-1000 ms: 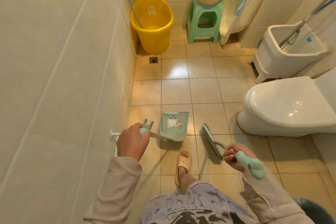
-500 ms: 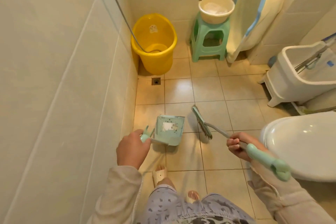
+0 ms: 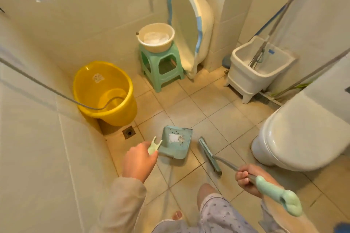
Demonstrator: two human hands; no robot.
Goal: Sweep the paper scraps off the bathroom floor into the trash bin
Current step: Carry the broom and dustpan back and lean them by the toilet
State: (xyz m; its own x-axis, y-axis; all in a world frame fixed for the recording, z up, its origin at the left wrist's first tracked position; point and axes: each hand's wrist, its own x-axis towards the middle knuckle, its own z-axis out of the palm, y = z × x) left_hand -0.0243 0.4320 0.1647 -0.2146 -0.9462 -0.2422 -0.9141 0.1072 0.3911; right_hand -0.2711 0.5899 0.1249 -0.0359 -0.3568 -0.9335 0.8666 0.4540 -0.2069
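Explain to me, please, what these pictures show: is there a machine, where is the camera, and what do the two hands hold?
There is no machine here: a person works with two bare hands. Every picture comes from one wide-angle camera worn on the person's head. It looks forward and down, so the walls seem bent. The left hand grips the handle of a green dustpan, and a white paper scrap lies inside it. The right hand grips the handle of a broom, whose head is beside the dustpan. On the tiled floor stand a yellow bucket, a green stool with a basin on it, and a toilet.
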